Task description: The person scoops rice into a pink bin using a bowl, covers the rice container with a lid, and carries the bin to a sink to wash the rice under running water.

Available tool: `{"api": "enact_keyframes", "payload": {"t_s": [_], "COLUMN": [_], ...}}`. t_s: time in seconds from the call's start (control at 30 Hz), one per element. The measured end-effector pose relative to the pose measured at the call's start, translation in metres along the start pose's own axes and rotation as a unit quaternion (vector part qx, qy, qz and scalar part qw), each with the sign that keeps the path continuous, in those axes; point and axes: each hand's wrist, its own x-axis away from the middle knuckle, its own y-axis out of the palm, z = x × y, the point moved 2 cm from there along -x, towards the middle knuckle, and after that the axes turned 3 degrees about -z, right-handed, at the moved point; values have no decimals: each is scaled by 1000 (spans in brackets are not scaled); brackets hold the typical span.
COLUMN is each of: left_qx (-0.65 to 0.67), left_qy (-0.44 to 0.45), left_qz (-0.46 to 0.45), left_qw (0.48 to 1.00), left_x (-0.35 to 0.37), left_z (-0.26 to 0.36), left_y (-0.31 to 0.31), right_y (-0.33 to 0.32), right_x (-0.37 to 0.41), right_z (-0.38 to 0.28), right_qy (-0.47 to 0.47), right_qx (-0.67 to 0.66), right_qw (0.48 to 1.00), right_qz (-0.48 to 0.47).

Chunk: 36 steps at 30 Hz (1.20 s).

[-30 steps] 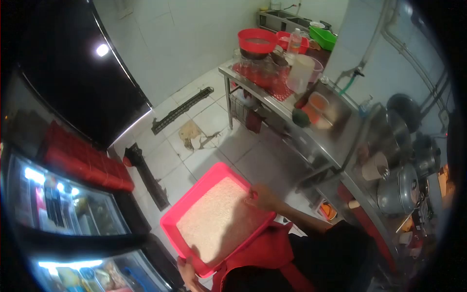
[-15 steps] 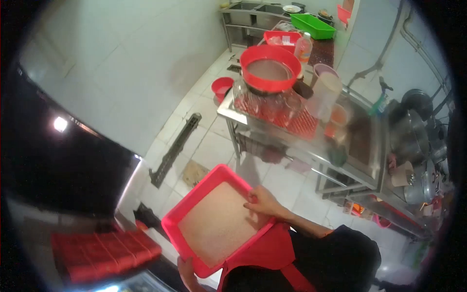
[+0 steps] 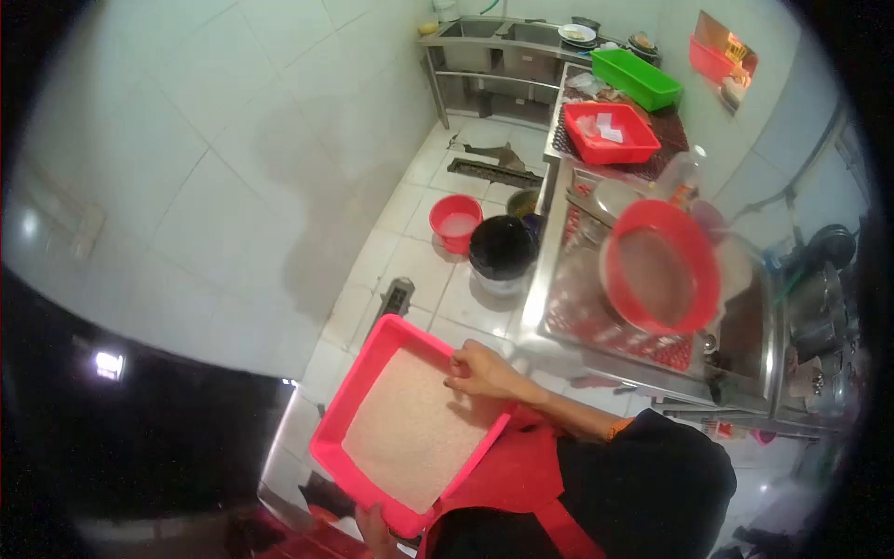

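Note:
A pink-red rectangular plastic tray (image 3: pixel 348 391) is held in front of my body, filled with pale fine grains (image 3: pixel 410 438) that look like rice. My left hand (image 3: pixel 375 529) grips the tray's near corner, thumb over the rim and the other fingers mostly hidden. Over the tray's right far side is my right hand (image 3: pixel 486 371), its fingers curled together above the grains. Whether anything is pinched in those fingers, I cannot make out. The tray's near right edge rests close to my red apron (image 3: pixel 507 475).
A steel counter (image 3: pixel 535 326) on the right bears a red-rimmed sieve (image 3: pixel 710 279) over glass jars. Beyond it are a red basin (image 3: pixel 638 154) and a green basin (image 3: pixel 643 86). A red bucket (image 3: pixel 455 238) and a dark-topped bucket (image 3: pixel 503 252) stand on the tiled floor.
The view has swung toward the counter, bringing more of the floor buckets and back counter into sight. The tray stays in front of me, and my right hand has shifted slightly left with it.

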Motion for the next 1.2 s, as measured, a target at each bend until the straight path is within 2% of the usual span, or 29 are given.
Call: {"api": "enact_keyframes", "payload": {"t_s": [0.07, 0.17, 0.23, 0.3, 0.37, 0.5, 0.53, 0.63, 0.67, 0.8, 0.87, 0.97, 1.07, 1.2], "left_qx": [-47, -120, -117, -149, -177, -211, -236, -262, -263, -290, -274, -260, -238, -273], "left_qy": [17, 11, -3, 2, -7, 0, 14, 14, -3, -11, 7, -20, -24, -24], "left_qz": [-29, -65, -82, -116, -141, -191, -211, -238, -242, -231, -216, -210, -222, -252], "left_qw": [998, 991, 990, 982, 974, 959, 948, 935, 934, 929, 937, 942, 945, 928], "left_x": [-84, -196, -266, -320, -369, -477, -503, -563, -578, -643, -671, -706, -753, -835], "left_z": [23, 98, 145, 181, 217, 273, 278, 307, 314, 354, 371, 391, 405, 423], "left_y": [11, 53, 77, 103, 128, 206, 221, 279, 296, 347, 376, 418, 467, 541], "right_y": [-3, -7, -24, -39, -45, -51, -56, -72, -84, -131, -164, -209, -237, -268], "right_x": [-54, -129, -167, -191, -214, -271, -285, -345, -368, -466, -514, -567, -614, -677], "right_z": [11, 31, 25, 16, 10, 30, 34, 67, 76, 92, 93, 89, 111, 147], "right_qy": [9, 36, 69, 82, 123, 182, 202, 200, 217, 222, 183, 185, 191, 215], "right_qx": [10, 19, 35, 39, 15, 15, -37, 6, -31, -36, -18, -17, -20, -44], "right_qw": [999, 996, 990, 984, 965, 937, 928, 914, 918, 917, 926, 932, 924, 913], "right_qz": [35, 76, 118, 155, 233, 298, 311, 352, 330, 328, 331, 312, 329, 344]}}
